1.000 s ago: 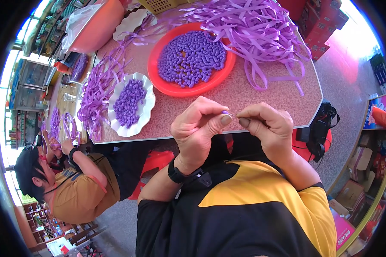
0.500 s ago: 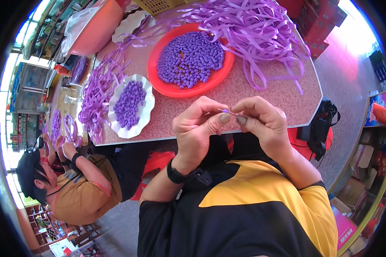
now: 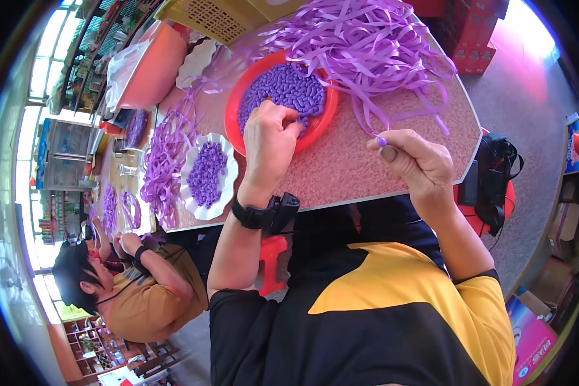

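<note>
In the head view, the left hand (image 3: 268, 138) reaches over the red bowl (image 3: 329, 112), and its fingers bend down at the purple beads (image 3: 283, 87) there; I cannot tell if they pinch one. The right hand (image 3: 424, 164) has its fingers pressed together on one small bead (image 3: 382, 141), at the tips of the pointing finger and thumb. Past the right fingers, a big heap of purple ribbons (image 3: 373, 51) lies on the counter (image 3: 334, 180). Left of the left fingers is a white wavy dish (image 3: 202, 210) with more little beads (image 3: 207, 174). The beads look light, hard and smooth, so one could roll or slip away. I think it is best to hold one by its round sides, with just the fingertips.
</note>
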`<state>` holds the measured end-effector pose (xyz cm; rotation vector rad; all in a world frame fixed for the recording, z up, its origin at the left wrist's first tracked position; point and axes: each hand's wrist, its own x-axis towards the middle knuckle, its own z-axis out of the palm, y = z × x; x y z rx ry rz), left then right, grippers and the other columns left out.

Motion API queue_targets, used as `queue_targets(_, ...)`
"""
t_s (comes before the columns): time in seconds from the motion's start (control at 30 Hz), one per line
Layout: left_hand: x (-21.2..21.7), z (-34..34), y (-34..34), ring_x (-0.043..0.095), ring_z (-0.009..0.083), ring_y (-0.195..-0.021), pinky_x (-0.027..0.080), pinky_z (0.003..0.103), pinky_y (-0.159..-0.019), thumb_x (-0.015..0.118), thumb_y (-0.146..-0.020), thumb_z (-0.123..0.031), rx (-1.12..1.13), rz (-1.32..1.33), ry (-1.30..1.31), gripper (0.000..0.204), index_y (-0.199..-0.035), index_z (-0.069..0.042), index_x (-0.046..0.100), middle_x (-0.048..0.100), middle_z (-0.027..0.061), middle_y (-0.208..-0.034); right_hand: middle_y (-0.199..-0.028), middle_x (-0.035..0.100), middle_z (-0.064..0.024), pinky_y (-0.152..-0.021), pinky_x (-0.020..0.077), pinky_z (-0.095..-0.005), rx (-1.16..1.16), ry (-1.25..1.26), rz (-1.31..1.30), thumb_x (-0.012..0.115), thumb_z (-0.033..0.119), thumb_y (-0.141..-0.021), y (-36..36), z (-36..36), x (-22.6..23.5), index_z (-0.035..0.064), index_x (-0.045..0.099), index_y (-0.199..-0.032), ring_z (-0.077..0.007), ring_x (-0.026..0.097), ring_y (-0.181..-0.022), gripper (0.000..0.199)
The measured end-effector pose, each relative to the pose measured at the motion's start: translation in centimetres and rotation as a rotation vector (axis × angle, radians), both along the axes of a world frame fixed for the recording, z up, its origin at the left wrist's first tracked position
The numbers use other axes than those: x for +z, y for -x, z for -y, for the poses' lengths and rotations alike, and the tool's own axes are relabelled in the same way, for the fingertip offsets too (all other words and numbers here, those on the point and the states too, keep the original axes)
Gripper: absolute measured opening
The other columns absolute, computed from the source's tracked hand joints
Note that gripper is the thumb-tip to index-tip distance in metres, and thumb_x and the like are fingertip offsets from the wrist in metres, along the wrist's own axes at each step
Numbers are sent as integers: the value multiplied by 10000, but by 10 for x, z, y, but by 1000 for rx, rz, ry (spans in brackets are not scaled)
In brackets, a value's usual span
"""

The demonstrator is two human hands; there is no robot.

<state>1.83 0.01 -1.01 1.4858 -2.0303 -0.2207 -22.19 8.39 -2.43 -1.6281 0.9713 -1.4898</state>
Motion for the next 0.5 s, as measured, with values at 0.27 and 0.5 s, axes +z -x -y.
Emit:
queue_targets(0.27, -3, 8, 0, 621, 324, -876, 478, 419, -771, 728, -728, -38, -22, 43, -12, 84, -809, -28, 709, 633, 134, -842, -665, 468, 24, -543, 362, -224, 29, -87, 40, 583, 59, -964, 8, 1, 3, 42, 653, -1172, -60, 433, -583, 220)
queue_targets(0.5, 4, 5, -1, 623, 319, -876, 481, 413, -783, 728, -743, -57, -61, 70, -47, 101, -843, -40, 724, 637, 127, -855, -684, 487, 22, -556, 365, -217, 104, -24, 27, 580, 65, -963, 9, 3, 7, 41, 663, -1172, -54, 438, -593, 226)
